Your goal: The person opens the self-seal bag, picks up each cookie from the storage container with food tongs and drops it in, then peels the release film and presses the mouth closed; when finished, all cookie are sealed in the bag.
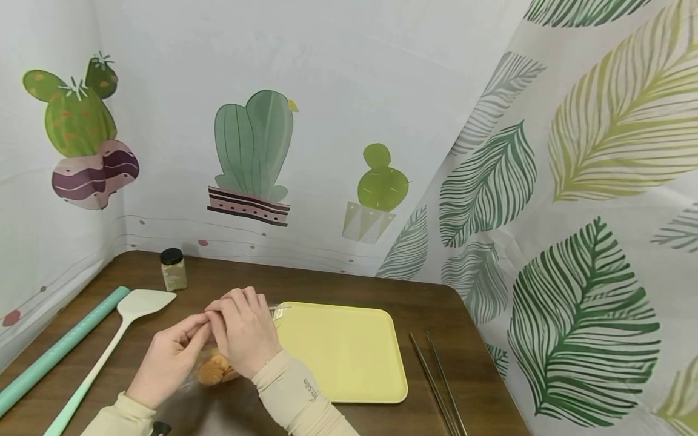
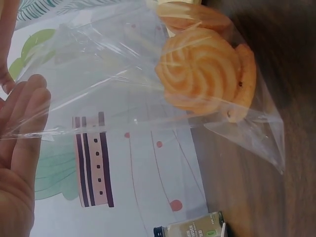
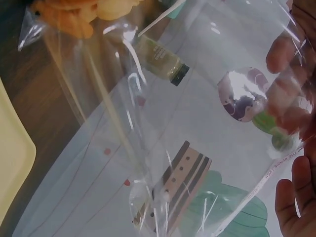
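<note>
A clear plastic bag [image 2: 118, 89] hangs upright between the two hands, with several swirled golden cookies [image 2: 197, 71] in its bottom. In the head view the cookies [image 1: 215, 370] show just under the hands, low over the brown table. My left hand [image 1: 173, 358] pinches the bag's upper edge between thumb and fingers. Close against it, my right hand [image 1: 246, 332] pinches the same edge, the fingertips of both nearly meeting. A narrow printed strip [image 3: 261, 190] runs along the bag's edge in the right wrist view. Part of the bag is hidden behind the right hand in the head view.
Right of the hands lies a yellow tray [image 1: 343, 351], then a pair of thin metal sticks [image 1: 438, 381]. A mint spatula [image 1: 139, 303] and a long mint rod [image 1: 65, 348] lie at the left. A black-capped jar [image 1: 174, 270] stands at the back.
</note>
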`<state>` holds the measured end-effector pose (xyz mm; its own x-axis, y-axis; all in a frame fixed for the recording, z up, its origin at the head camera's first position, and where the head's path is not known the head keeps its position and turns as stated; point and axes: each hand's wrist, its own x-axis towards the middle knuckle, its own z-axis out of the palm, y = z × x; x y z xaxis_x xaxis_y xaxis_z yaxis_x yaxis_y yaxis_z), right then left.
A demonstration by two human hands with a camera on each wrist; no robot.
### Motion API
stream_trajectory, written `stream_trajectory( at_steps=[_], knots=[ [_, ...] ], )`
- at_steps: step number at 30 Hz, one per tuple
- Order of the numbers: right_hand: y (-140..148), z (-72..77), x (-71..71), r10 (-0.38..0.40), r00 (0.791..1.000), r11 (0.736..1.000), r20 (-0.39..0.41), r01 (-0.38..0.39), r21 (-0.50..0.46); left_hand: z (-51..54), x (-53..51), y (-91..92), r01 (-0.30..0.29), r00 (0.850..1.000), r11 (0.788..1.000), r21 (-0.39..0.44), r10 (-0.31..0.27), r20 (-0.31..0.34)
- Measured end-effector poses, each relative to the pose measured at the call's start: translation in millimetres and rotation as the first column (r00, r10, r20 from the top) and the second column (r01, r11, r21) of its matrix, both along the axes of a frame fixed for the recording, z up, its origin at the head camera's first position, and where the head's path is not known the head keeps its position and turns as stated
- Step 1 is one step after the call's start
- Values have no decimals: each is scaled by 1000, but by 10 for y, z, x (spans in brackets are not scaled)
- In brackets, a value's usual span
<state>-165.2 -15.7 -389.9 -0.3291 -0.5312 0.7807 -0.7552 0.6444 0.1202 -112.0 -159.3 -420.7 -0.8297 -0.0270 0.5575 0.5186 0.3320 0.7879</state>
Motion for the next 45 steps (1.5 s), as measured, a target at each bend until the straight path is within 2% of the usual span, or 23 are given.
stream_trajectory(
  at_steps=[6, 12, 20, 27, 31, 39, 45],
  knots=[
    [2, -18, 3, 14, 999, 999, 34, -13, -41, -17, -2, -6, -32, 999, 999, -24, 33, 35],
    [1, -32, 5, 61, 996, 992, 61, -53, -115, -1, 3, 4, -34, 999, 999, -20, 35, 39],
    [25, -49, -21, 142, 986, 965, 89, -118, -236, 20, 11, 23, -42, 999, 999, -4, 43, 30],
    [56, -75, -43, 163, 982, 945, 91, -129, -300, -8, -8, 13, -66, 997, 997, -27, 67, 27],
    [79, -75, -57, 170, 980, 933, 106, -125, -339, -21, -13, 2, -95, 994, 994, -45, 98, 47],
    [147, -62, -95, 202, 969, 894, 143, -123, -432, -23, -10, -28, -31, 995, 1000, 5, 30, 98],
    [197, -68, -128, 251, 954, 849, 166, -135, -510, -3, -10, -37, -23, 995, 1000, 10, 22, 98]
  ],
)
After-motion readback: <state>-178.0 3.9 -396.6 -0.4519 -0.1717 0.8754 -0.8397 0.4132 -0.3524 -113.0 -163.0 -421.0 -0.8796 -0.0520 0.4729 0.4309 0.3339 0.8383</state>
